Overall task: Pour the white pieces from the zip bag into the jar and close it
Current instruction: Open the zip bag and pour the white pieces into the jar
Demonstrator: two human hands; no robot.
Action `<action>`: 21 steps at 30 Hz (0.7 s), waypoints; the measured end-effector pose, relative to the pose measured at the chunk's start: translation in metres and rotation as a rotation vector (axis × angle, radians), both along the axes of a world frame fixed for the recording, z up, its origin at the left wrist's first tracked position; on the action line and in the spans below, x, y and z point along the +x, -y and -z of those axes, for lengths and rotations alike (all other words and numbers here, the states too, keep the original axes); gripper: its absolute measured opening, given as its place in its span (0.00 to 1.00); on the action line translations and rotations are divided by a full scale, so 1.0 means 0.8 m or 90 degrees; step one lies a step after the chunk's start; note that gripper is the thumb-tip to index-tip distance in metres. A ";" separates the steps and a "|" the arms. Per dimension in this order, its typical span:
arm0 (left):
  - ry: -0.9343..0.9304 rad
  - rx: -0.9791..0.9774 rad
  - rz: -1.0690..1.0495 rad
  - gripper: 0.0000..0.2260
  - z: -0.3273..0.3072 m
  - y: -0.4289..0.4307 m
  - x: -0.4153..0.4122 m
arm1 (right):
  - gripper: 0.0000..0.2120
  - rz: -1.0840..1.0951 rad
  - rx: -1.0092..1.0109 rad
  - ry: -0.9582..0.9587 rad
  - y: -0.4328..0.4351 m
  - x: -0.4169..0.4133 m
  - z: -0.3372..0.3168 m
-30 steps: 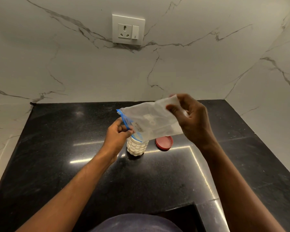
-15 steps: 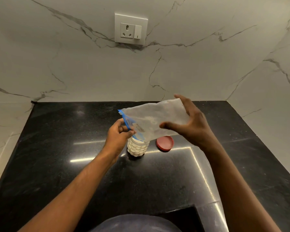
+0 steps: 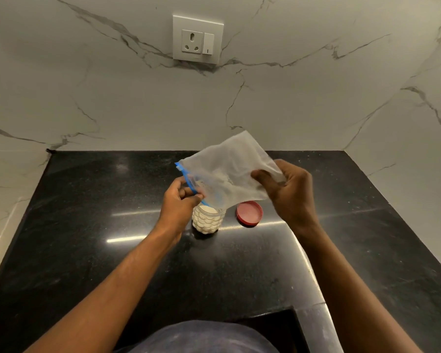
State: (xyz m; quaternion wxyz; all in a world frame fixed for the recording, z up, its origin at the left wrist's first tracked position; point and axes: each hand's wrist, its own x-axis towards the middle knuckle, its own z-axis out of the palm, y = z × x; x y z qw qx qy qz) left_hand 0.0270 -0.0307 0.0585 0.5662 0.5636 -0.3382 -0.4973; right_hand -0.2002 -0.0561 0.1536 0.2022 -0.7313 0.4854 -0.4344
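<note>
A clear zip bag [image 3: 229, 171] with a blue zip strip hangs tilted over the jar, mouth downward. My left hand [image 3: 180, 202] pinches the blue zip edge just above the jar's rim. My right hand [image 3: 288, 192] grips the bag's lower right side, holding its bottom end up. The bag looks nearly flat. The small textured clear jar [image 3: 207, 221] stands on the black counter, filled with white pieces to near its rim, mouth open. Its red lid [image 3: 249, 213] lies flat on the counter just right of the jar.
The black stone counter [image 3: 99, 238] is bounded by white marble walls behind and on the right. A wall socket with a switch [image 3: 197, 39] sits high on the back wall. A dark recess [image 3: 278, 324] lies at the near edge.
My right hand has shifted its grip lower on the bag, and the bag's far corner has risen, so the bag tilts more steeply. My left hand stays at the zip.
</note>
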 end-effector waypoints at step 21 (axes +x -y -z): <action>-0.026 -0.017 -0.042 0.18 0.004 0.004 0.006 | 0.03 -0.154 0.022 -0.102 0.008 -0.007 -0.021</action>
